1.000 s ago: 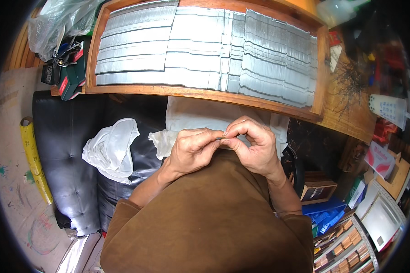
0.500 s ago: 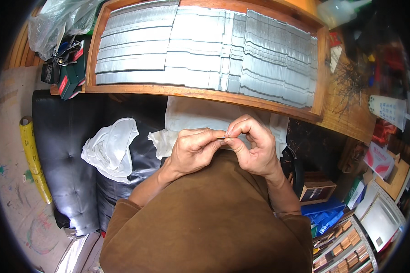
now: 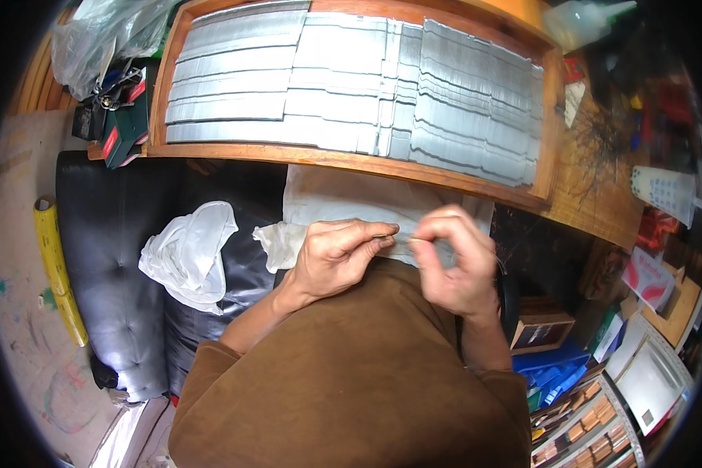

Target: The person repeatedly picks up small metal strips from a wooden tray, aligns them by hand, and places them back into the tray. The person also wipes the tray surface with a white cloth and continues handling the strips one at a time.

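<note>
My left hand is closed in a pinch, holding a small thin dark piece between thumb and forefinger; its kind is too small to tell. Just to the right, my right hand is blurred by motion. Its thumb and forefinger come together at the tips, and whatever is between them I cannot make out. A narrow gap separates the two hands. Both are over my brown-clad lap, in front of a white cloth. Beyond them stands a wooden tray filled with overlapping rows of thin silvery strips.
A crumpled white bag lies on the black tufted seat at left, beside a yellow roll. Dark wiry strands lie on the wooden tabletop at right. Dark green boxes sit by the tray's left end.
My right hand has pulled away to the right from the left hand; their fingertips met before. The left hand stays in place, still pinching the small piece.
</note>
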The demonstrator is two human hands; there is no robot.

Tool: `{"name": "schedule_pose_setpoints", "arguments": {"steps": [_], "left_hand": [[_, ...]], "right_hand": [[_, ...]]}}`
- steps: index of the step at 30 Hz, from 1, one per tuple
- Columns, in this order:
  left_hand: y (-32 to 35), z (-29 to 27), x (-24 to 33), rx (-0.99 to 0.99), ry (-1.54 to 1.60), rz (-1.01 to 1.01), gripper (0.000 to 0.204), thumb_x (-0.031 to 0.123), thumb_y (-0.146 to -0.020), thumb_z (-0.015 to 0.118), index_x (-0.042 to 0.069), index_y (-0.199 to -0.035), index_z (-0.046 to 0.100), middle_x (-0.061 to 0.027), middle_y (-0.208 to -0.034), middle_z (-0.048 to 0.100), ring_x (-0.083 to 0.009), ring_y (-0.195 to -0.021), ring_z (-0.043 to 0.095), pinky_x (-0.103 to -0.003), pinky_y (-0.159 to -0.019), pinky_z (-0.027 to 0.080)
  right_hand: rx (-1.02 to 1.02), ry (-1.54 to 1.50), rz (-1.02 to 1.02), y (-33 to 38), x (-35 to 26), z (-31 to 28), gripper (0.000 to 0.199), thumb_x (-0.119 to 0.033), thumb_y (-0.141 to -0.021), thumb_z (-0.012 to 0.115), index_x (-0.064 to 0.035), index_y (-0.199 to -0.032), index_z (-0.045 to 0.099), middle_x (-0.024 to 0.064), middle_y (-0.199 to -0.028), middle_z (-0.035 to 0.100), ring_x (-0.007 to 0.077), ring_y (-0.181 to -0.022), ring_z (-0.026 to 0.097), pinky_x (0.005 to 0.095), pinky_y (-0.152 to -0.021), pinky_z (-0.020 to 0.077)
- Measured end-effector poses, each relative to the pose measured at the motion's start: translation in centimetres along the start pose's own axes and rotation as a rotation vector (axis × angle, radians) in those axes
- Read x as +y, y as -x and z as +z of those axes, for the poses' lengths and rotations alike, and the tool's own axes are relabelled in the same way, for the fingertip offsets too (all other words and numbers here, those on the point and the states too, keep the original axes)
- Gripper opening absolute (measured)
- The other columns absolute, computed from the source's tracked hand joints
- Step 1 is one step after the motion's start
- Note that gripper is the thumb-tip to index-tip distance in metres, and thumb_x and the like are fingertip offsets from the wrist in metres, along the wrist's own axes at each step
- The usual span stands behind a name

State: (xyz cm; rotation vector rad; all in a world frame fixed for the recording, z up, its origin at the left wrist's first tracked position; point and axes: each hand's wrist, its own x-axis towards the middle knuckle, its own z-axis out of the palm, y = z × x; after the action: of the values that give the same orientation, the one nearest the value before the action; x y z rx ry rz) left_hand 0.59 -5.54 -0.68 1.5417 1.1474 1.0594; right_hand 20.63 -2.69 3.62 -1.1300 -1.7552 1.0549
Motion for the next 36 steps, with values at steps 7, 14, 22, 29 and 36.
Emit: {"name": "schedule_pose_setpoints", "arguments": {"steps": [7, 14, 22, 29, 36], "left_hand": [[0.0, -0.6, -0.1, -0.051, -0.012, -0.015, 0.014, -0.008, -0.087, 0.069, -0.004, -0.1, 0.073, -0.0146, -0.093, 0.077, -0.0227, -0.083, 0.076, -0.028, -0.072, 0.06], [-0.5, -0.1, 0.2, -0.074, 0.012, 0.009, 0.017, -0.007, -0.085, 0.07, -0.004, -0.101, 0.073, -0.0141, -0.089, 0.076, -0.0234, -0.077, 0.075, -0.029, -0.069, 0.059], [-0.2, -0.4, 0.8, -0.092, 0.038, 0.026, 0.023, -0.007, -0.082, 0.074, -0.003, -0.104, 0.072, -0.0146, -0.081, 0.072, -0.027, -0.07, 0.071, -0.033, -0.062, 0.056], [-0.4, -0.4, 0.4, -0.114, 0.004, 0.108, 0.024, -0.008, -0.078, 0.073, -0.004, -0.101, 0.07, -0.0148, -0.078, 0.069, -0.0298, -0.067, 0.069, -0.035, -0.059, 0.054], [-0.2, -0.3, 0.0, -0.126, -0.009, 0.114, 0.021, -0.007, -0.078, 0.074, -0.004, -0.098, 0.069, -0.0152, -0.077, 0.069, -0.0306, -0.067, 0.069, -0.036, -0.058, 0.054]], "right_hand": [[0.885, 0.512, 0.135, -0.5, -5.5, -13.9, 0.004, 0.009, -0.092, 0.06, 0.0083, -0.093, 0.064, 0.0119, -0.082, 0.062, 0.0116, -0.069, 0.053, 0.0223, -0.063, 0.0431], [0.21, 0.254, -0.046, -0.2, -4.6, -6.6, 0.013, 0.01, -0.074, 0.074, -0.0003, -0.08, 0.069, 0.0103, -0.078, 0.069, 0.0196, -0.07, 0.065, 0.0288, -0.063, 0.0507], [-0.031, -0.03, -0.026, 0.3, -0.3, 1.3, 0.014, 0.008, -0.079, 0.076, 0.0022, -0.091, 0.069, 0.0123, -0.085, 0.069, 0.0238, -0.074, 0.069, 0.0321, -0.063, 0.0553], [-0.02, -0.093, -0.047, 0.6, 0.3, 1.6, 0.016, 0.008, -0.081, 0.076, 0.0022, -0.094, 0.07, 0.0115, -0.086, 0.068, 0.0212, -0.074, 0.068, 0.0292, -0.064, 0.0551], [-0.069, -0.104, -0.051, 0.7, 0.7, 1.7, 0.017, 0.006, -0.081, 0.077, 0.0017, -0.097, 0.073, 0.0096, -0.085, 0.065, 0.0185, -0.072, 0.066, 0.0278, -0.063, 0.0535]]}}
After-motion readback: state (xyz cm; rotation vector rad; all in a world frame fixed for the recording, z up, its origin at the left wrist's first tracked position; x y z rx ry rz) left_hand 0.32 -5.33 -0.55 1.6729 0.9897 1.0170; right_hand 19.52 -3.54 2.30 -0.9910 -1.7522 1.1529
